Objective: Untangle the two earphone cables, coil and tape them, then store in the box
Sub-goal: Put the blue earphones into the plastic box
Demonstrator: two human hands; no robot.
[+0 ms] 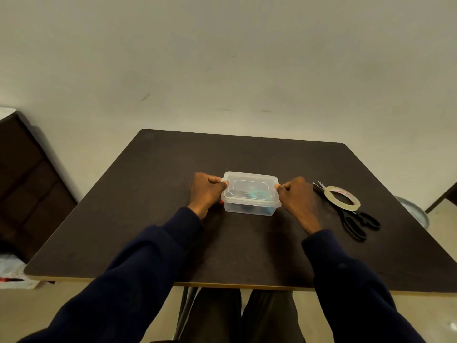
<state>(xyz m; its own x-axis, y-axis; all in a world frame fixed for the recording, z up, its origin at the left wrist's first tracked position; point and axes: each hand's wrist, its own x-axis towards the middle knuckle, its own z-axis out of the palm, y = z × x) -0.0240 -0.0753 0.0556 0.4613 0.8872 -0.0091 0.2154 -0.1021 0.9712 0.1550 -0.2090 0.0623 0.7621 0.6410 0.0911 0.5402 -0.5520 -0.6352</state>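
Observation:
A small clear plastic box (251, 193) with its lid on sits in the middle of the dark table (148, 219). Through the lid and wall I make out a teal coil and something dark, the earphone cables (257, 194), blurred by the plastic. My left hand (206, 191) grips the box's left end, fingers curled over the lid's edge and its latch. At the right end my right hand (294, 195) holds the lid's edge the same way, thumb and fingers pinching it.
A roll of clear tape (342, 194) lies on black-handled scissors (356, 220) to the right of the box. A dark cabinet (27, 184) stands at the left, a metal basin (413, 211) beyond the table's right edge. The wall is close behind.

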